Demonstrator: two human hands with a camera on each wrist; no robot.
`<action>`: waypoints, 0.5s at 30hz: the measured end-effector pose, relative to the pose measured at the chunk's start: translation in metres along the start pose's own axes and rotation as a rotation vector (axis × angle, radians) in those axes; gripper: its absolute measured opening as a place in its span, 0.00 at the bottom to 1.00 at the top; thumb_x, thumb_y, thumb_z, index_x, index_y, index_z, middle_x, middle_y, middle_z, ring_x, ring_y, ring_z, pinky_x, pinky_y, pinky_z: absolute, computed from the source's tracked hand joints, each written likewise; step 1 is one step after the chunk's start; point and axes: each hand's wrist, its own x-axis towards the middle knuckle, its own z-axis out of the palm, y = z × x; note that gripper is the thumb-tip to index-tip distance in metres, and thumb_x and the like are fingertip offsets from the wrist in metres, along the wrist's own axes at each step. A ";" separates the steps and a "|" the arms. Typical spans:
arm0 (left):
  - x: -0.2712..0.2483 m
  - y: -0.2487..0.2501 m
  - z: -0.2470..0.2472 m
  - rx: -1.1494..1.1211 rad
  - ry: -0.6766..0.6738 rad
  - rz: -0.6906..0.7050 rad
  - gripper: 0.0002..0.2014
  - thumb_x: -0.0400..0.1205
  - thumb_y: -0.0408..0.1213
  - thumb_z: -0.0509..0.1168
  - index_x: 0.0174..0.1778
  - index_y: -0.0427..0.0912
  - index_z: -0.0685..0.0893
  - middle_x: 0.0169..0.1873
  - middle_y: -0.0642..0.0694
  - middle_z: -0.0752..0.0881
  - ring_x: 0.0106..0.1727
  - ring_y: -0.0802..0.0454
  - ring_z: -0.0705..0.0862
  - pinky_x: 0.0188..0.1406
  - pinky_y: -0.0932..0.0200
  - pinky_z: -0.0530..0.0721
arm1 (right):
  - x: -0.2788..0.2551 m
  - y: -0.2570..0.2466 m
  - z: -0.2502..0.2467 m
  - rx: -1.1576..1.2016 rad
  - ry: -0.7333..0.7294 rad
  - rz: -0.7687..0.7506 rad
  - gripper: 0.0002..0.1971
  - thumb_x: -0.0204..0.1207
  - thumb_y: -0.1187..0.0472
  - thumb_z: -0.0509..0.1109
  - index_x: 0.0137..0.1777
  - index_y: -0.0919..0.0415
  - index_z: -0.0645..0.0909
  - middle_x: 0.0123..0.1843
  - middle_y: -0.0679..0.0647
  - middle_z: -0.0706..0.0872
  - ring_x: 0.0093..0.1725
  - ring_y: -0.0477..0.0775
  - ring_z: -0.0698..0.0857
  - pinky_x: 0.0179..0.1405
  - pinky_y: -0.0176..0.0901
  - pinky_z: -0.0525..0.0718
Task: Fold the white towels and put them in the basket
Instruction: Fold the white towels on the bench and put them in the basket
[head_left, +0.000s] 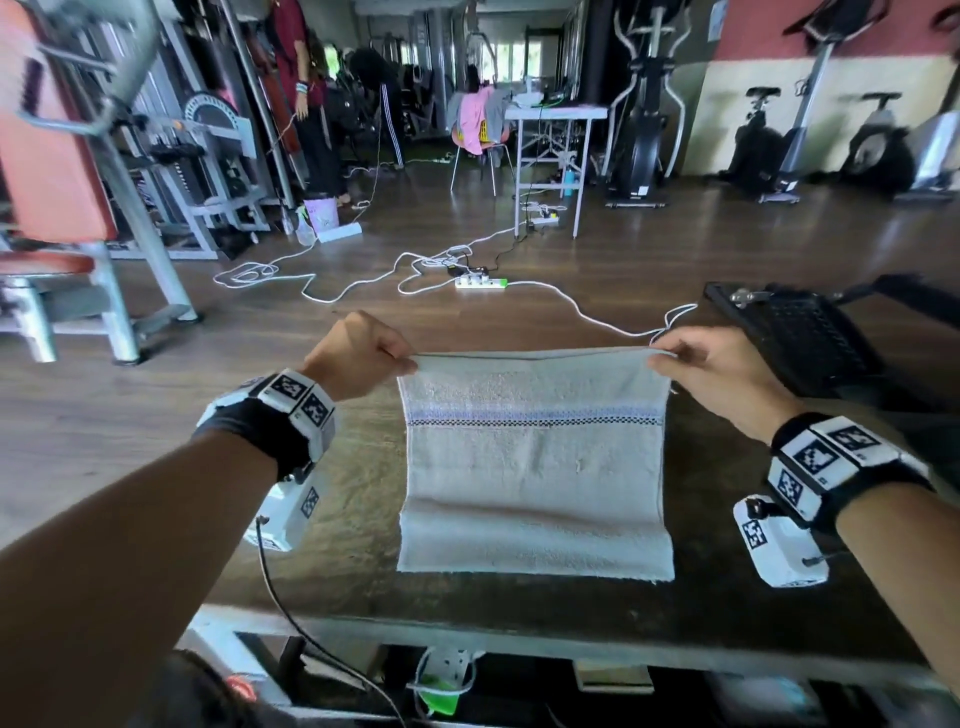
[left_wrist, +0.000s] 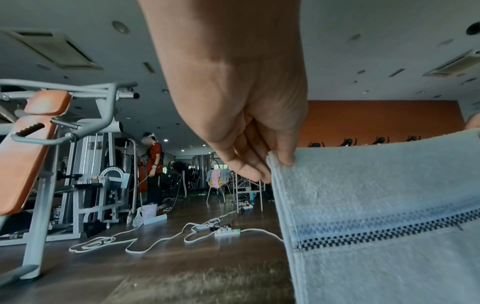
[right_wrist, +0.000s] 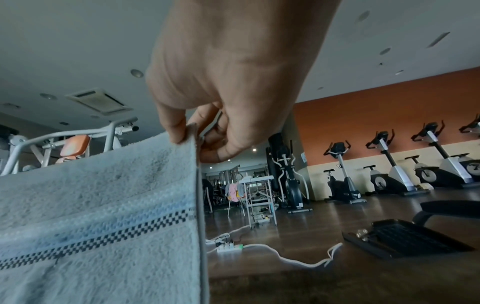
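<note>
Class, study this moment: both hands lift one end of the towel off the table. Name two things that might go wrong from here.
1. Left hand and right hand only pinch the towel corners; one could slip and spoil the fold.
2. The near end lies loose on the table, so it may drag and the edges misalign.

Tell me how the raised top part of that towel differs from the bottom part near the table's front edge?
The towel's top part hangs in the air, pinched at its corners by the left hand and right hand; the bottom part lies flat on the table, untouched. The top part carries a blue and checkered stripe; the bottom part looks plain. Both are one white terry towel.
</note>
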 end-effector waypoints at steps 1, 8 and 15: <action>-0.005 0.006 -0.009 -0.006 0.011 0.014 0.03 0.72 0.33 0.78 0.38 0.37 0.92 0.27 0.46 0.87 0.20 0.67 0.75 0.22 0.77 0.73 | -0.003 -0.008 -0.007 -0.001 0.011 -0.008 0.05 0.76 0.68 0.76 0.43 0.57 0.90 0.44 0.55 0.92 0.45 0.57 0.88 0.50 0.48 0.83; -0.035 0.037 -0.060 -0.043 0.124 0.110 0.06 0.72 0.37 0.80 0.33 0.52 0.90 0.29 0.58 0.88 0.24 0.72 0.79 0.27 0.81 0.74 | -0.021 -0.057 -0.045 0.101 0.067 -0.051 0.05 0.76 0.67 0.78 0.49 0.58 0.89 0.44 0.49 0.92 0.43 0.42 0.88 0.54 0.36 0.84; -0.052 0.050 -0.092 -0.064 0.128 0.159 0.03 0.73 0.35 0.79 0.39 0.42 0.92 0.35 0.49 0.91 0.29 0.66 0.81 0.32 0.73 0.82 | -0.026 -0.081 -0.063 0.109 0.076 -0.135 0.05 0.75 0.66 0.79 0.49 0.58 0.89 0.43 0.53 0.91 0.40 0.45 0.87 0.48 0.35 0.86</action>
